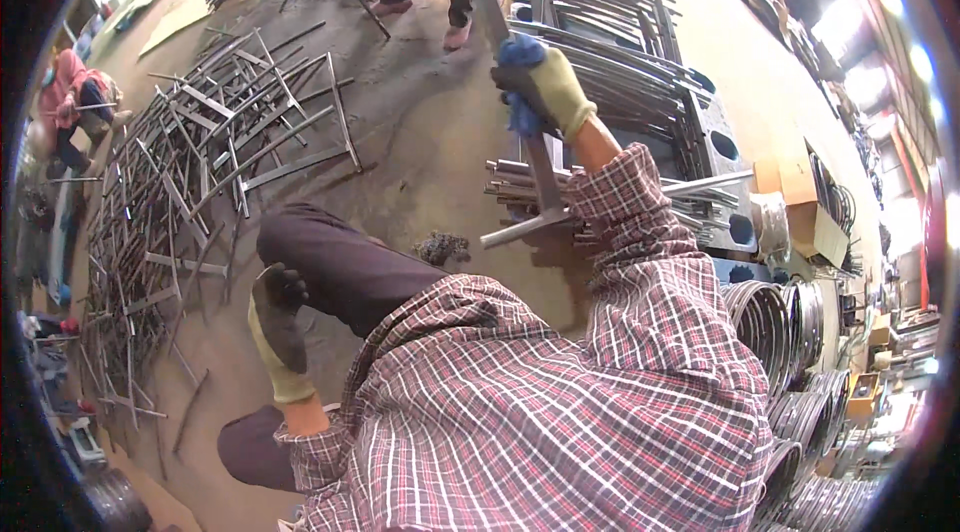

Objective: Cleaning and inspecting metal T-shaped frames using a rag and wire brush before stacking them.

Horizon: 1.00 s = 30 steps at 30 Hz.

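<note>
A tangled heap of metal frames [190,147] lies left of the grip, where an I-shaped metal frame [543,172], dull gray and straight-barred, runs lengthwise ahead of and behind the gloved right hand [550,92]. The gloved left hand [277,327] rests well apart, its finger closure unclear; the right clasps the bar through a crumpled blue cloth [522,52].

The right hand [545,90] is gripping, arm [645,217] outstretched. The left hand [280,327] is sitting lower, near a bent knee [300,232].
</note>
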Motion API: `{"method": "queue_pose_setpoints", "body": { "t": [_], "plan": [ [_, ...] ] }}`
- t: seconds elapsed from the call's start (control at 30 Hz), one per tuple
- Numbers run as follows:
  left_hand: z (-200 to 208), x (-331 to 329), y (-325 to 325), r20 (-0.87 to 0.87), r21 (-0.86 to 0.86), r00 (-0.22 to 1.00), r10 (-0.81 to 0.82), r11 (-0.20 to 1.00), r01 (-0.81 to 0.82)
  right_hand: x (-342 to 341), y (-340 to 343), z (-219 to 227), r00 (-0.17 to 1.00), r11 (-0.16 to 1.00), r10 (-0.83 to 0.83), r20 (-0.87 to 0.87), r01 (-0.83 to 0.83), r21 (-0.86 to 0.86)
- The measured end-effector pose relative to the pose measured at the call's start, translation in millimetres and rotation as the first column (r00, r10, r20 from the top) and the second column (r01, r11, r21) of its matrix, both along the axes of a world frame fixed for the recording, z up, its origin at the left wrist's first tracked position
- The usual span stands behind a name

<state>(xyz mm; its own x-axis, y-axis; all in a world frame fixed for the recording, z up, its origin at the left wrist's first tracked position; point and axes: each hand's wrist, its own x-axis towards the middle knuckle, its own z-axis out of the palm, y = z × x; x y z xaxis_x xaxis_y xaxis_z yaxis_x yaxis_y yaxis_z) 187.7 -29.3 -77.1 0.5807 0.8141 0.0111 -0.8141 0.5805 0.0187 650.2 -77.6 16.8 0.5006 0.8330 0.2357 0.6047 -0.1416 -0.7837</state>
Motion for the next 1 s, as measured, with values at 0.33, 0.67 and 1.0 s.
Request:
{"method": "queue_pose_setpoints", "body": {
  "t": [0.33, 0.67, 1.0],
  "plan": [
    [-62, -39, 22, -0.749, 0.483, 0.543, 0.379, 0.874, 0.056, 85, -52, -50, 0.864, 0.951, -0.298, -0.406, 0.232, -0.204],
    [-59, -68, 35, -0.739, 0.388, 0.608, 0.289, 0.921, 0.033, 100, -72, -49, 0.927, 0.931, -0.345, -0.148, 0.319, -0.178],
    [-30, -25, 62, -0.700, 0.652, 0.458, 0.548, 0.752, 0.099, 59, -27, 103, 0.895, 0.911, 0.243, 0.374, -0.342, 0.228]
  ]
}}
